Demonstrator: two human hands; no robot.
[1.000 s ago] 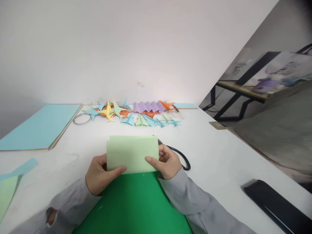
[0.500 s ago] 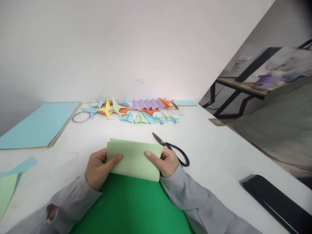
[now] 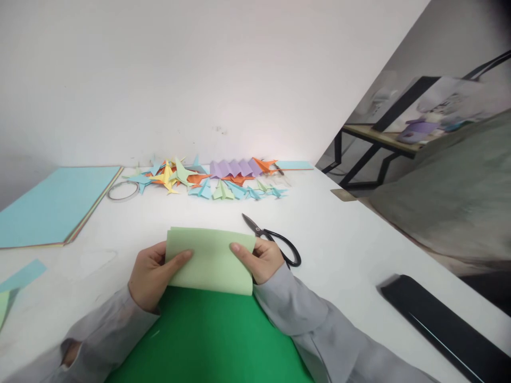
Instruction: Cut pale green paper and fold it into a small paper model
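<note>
A folded sheet of light green paper [image 3: 209,268] is held up between my two hands, above a dark green mat [image 3: 211,335]. My left hand [image 3: 149,271] grips its left end, thumb on the near face and fingers behind. At the right end, my right hand [image 3: 263,259] pinches it the same way. The paper's two layers show slightly offset along the top edge. Just behind my right hand lies a pair of scissors [image 3: 259,232] with black handles, partly covered by that hand.
Folded paper figures [image 3: 170,175] and a pleated purple paper [image 3: 235,168] line the wall. A stack of coloured paper [image 3: 59,205] lies at left, beside a roll of tape [image 3: 123,191]. Blue and green scraps [image 3: 24,276] are at the left edge. A long black object [image 3: 439,324] lies right.
The view has shifted, so the things on the table appear a little further left. Both hands keep their hold on the green paper, which sits slightly more level.
</note>
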